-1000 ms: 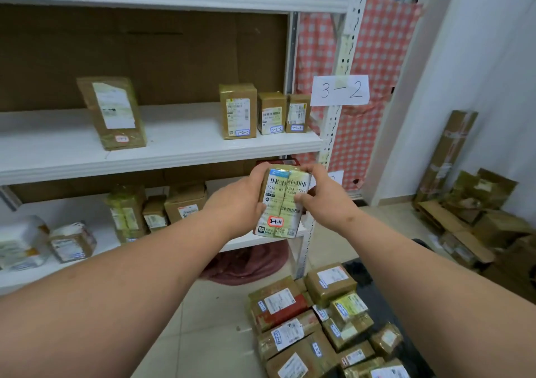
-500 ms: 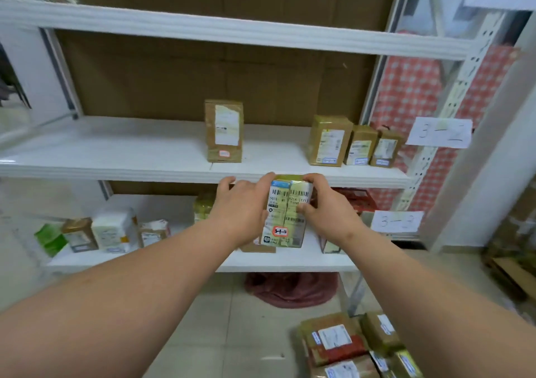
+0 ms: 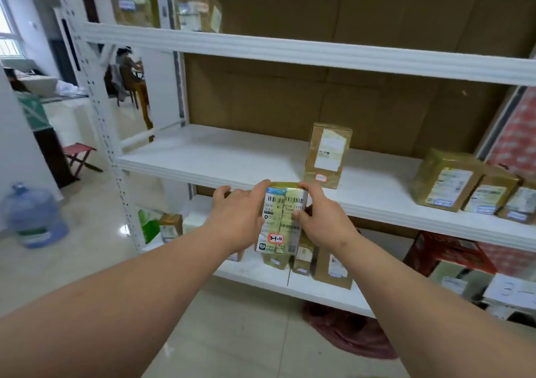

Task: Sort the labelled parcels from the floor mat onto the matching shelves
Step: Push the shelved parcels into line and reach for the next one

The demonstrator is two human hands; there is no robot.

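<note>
Both hands hold one parcel (image 3: 282,218) upright in front of the middle shelf (image 3: 220,160): the left hand (image 3: 240,218) grips its left side, the right hand (image 3: 322,221) its right side. A red tag on it reads 3-1-11. Another parcel (image 3: 327,155) stands just beyond.

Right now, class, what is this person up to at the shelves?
A person holds one labelled parcel upright in both hands, the left hand on its left side and the right hand on its right. The parcel carries a red-edged sticker and is raised in front of the middle shelf, not yet set down. On that shelf a tall brown parcel already stands just behind, with three more further right.
</note>
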